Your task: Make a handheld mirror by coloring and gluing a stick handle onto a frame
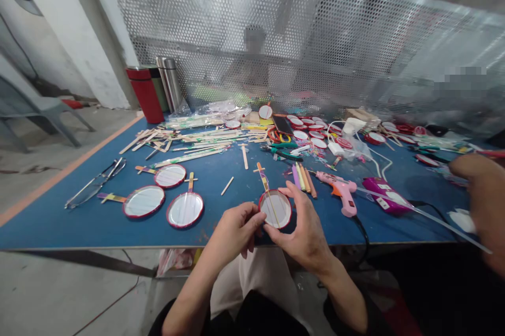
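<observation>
Between both hands, near the table's front edge, is a small toy banjo [276, 209]. It has a round white face, a red rim, a craft-stick neck pointing away from me and thin lines running down the face. My left hand [240, 226] pinches its left rim with thumb and fingers. On the right, my right hand [300, 224] grips the rim, thumb low and fingers curved over the upper side. Three similar toy banjos [185, 211] lie to the left. A loose craft stick [227, 185] and a small stick cross [245, 156] lie beyond my hands.
To the right are colored sticks [304, 178], a pink glue gun [340, 190] and a purple box [384, 196]. A co-worker's hand [481, 189] reaches in at far right. Eyeglasses [97, 183] lie left; pliers [283, 153], stick piles and a red flask [145, 95] stand farther back before a perforated metal panel [221, 20].
</observation>
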A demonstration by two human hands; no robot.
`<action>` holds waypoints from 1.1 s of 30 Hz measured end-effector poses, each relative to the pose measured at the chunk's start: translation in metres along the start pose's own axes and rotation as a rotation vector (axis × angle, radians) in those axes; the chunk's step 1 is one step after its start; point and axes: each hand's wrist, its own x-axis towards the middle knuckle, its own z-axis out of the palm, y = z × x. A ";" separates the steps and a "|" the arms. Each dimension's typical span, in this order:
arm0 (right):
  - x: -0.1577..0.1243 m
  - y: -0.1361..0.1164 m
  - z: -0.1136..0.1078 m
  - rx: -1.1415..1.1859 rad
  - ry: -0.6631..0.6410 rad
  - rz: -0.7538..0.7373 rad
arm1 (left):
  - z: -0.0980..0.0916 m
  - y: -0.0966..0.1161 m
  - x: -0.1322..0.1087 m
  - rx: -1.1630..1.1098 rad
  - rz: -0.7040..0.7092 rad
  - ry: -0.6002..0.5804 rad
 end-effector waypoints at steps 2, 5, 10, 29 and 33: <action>0.000 0.000 0.001 0.002 -0.004 0.004 | 0.000 0.000 0.000 -0.004 -0.004 0.001; 0.000 0.000 0.000 -0.003 -0.018 0.007 | -0.001 0.001 0.001 -0.007 -0.013 -0.004; -0.002 0.002 -0.004 -0.016 -0.065 -0.002 | -0.003 0.002 0.001 -0.047 -0.036 -0.017; 0.048 0.034 -0.013 0.394 -0.168 0.487 | -0.008 0.009 0.001 0.060 -0.060 -0.169; 0.055 0.038 -0.009 0.477 -0.259 0.543 | -0.009 0.008 0.001 0.060 -0.061 -0.190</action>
